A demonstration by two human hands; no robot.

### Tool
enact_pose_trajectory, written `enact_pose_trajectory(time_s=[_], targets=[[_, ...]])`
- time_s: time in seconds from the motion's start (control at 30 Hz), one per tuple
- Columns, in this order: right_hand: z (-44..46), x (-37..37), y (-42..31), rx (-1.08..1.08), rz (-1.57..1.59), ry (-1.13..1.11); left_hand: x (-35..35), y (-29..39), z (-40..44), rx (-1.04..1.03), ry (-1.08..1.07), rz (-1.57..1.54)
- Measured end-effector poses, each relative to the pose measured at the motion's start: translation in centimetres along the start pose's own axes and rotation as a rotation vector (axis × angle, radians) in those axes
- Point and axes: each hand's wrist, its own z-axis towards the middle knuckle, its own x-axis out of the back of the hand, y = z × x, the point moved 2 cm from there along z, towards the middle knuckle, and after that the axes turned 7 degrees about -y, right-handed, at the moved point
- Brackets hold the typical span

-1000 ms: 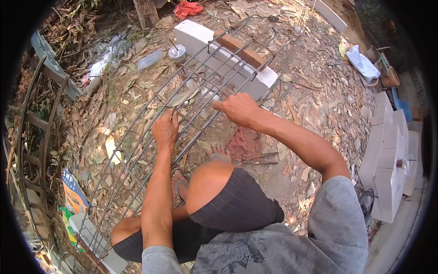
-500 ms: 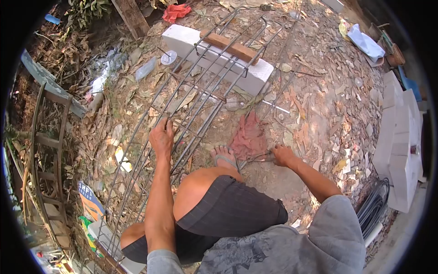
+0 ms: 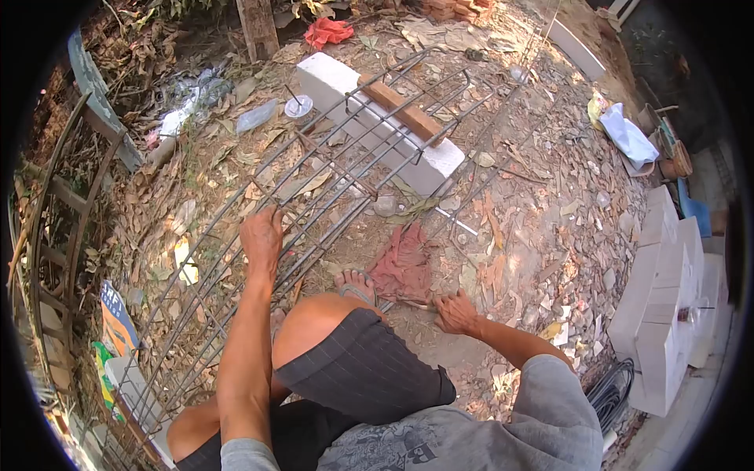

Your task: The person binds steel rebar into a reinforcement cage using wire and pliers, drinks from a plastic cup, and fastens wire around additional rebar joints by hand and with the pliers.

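A long rebar cage of thin steel bars and cross ties slants from lower left to upper right. My left hand is closed at a bar near the cage's middle, fingertips curled at the metal. Low over the ground to the right, my right hand is closed at the end of a thin, dark, tool-like piece. What exactly the fingers grip is too small to make out. Beside that hand lies a crumpled reddish cloth, close to my sandalled foot.
A pale block props the cage's far end, with a wooden piece on top. More pale blocks stand at right beside a dark coiled cable. A wooden ladder stands left. Dry leaves and rubble cover the ground.
The view has shifted, so the cage and blocks sit lower in it. My left hand stays at the cage. My right hand remains low beside the cloth, its fingers still closed.
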Motion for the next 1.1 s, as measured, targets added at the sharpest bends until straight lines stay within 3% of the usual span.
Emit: enact_pose_trajectory(time_s=[0.03,0.13,0.23,0.33,0.43,0.5,0.6,0.63,0.8,0.93,0.97,1.1], targets=[[-0.8,1.2,-0.4,-0.022,0.040,-0.107,-0.2,0.1,0.0,-0.003,0.015,0.031],[-2.2,0.9,0.2,-0.201,1.017,-0.552,-0.8,0.3,-0.6,0.105,0.037,-0.096],[-6.6,1.8,-0.2,-0.202,1.414,-0.774,-0.7,0.2,-0.8,0.144,0.087,-0.121],[-9.8,5.2,-0.2,-0.283,1.497,-0.814,-1.2,-0.6,-0.9,0.125,0.110,-0.142],[-11.7,11.0,2.1,-0.455,1.311,-0.663,-1.6,-1.1,-0.7,0.057,0.117,-0.159],[-11.9,17.4,3.5,-0.520,1.054,-0.433,-1.7,-1.2,-0.8,0.043,0.146,-0.179],[-11.1,26.3,8.4,-0.446,0.390,-0.024,-2.8,-1.8,-0.8,0.046,0.201,-0.218],[-10.0,31.5,7.2,-0.386,0.102,0.082,-3.3,-1.9,-0.7,0.033,0.217,-0.230],[-2.3,49.0,-3.3,-0.241,-0.281,0.251,-3.9,-2.2,-0.7,0.021,0.280,-0.312],[5.1,51.1,-9.5,-0.063,-0.470,0.252,-4.2,-2.2,-0.8,0.023,0.312,-0.350],[6.9,51.0,-11.6,-0.087,-0.521,0.149,-4.4,-2.3,-0.7,0.023,0.320,-0.348],[12.1,48.2,-13.4,0.124,-0.755,0.190,-4.9,-2.4,-0.6,-0.006,0.362,-0.320]])
